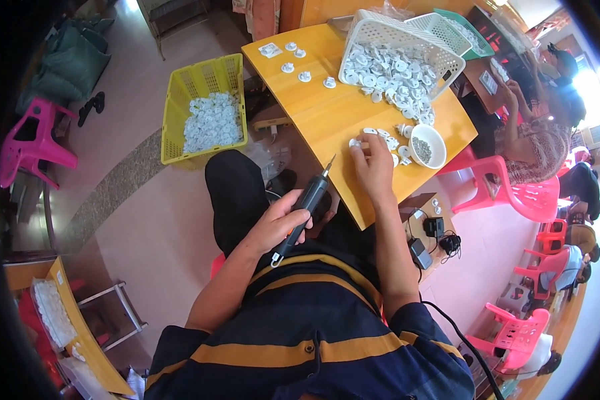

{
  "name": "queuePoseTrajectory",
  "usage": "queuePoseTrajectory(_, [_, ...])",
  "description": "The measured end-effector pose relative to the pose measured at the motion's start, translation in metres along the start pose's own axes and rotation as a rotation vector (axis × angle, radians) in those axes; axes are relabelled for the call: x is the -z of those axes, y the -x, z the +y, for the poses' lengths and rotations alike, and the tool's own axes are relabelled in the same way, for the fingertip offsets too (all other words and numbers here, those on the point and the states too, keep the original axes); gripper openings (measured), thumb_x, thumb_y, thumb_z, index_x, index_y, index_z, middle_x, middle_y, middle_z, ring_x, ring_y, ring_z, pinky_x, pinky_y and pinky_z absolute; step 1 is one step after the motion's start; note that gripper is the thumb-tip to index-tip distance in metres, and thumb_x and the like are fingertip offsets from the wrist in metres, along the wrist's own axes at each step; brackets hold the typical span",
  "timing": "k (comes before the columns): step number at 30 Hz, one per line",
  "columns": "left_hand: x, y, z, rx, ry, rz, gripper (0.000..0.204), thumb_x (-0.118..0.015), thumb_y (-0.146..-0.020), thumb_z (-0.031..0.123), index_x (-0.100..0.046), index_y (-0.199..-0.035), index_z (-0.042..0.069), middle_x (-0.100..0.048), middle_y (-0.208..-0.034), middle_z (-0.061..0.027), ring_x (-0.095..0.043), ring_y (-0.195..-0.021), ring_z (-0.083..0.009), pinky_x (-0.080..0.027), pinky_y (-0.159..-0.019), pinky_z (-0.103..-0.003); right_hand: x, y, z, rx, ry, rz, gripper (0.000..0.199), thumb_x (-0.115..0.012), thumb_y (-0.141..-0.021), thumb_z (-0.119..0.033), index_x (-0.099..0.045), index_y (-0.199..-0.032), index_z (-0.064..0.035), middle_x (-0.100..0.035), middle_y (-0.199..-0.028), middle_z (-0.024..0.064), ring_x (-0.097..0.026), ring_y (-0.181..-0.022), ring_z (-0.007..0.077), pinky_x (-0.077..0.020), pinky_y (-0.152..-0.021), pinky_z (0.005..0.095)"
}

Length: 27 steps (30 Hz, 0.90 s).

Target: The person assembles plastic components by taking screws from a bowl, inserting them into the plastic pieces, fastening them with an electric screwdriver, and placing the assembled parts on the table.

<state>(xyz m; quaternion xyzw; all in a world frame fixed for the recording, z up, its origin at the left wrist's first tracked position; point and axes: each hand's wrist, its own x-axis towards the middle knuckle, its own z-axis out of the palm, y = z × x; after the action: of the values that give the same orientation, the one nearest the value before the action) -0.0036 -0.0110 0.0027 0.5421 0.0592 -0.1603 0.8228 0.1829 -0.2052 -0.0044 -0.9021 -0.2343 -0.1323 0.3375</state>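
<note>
My left hand (pixel 280 223) is wrapped round a black electric screwdriver (pixel 301 217), its bit pointing up towards the wooden table (pixel 300 93). Above the tabletop, my right hand (pixel 375 167) has thumb and fingers closed on a small white plastic part (pixel 355 143). More white plastic parts (pixel 385 139) lie just beyond those fingers. To their right stands a white bowl (pixel 439 157) holding many small grey metal pieces, probably screws.
A tipped white basket (pixel 380 27) spills white parts onto the table. Left of the table stands a yellow crate (pixel 173 120) of similar parts. Black power adapters (pixel 435 227) with cables sit at lower right. A person (pixel 533 140) sits near a pink chair (pixel 513 190).
</note>
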Motion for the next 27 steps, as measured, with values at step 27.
queuePoseTrajectory(27, [0.0,0.0,-0.002,0.005,-0.008,0.0,0.05,-0.051,-0.098,0.011,-0.042,-0.147,0.002,-0.065,-0.095,-0.007,-0.064,-0.068,-0.0139,-0.052,-0.062,-0.027,-0.012,0.023,-0.019,-0.55,-1.059,-0.127,0.014,-0.06,-0.102,-0.007,-0.063,-0.116,-0.0045,-0.07,-0.101,0.0037,-0.064,-0.079,0.0082,-0.0483,-0.068,0.0213])
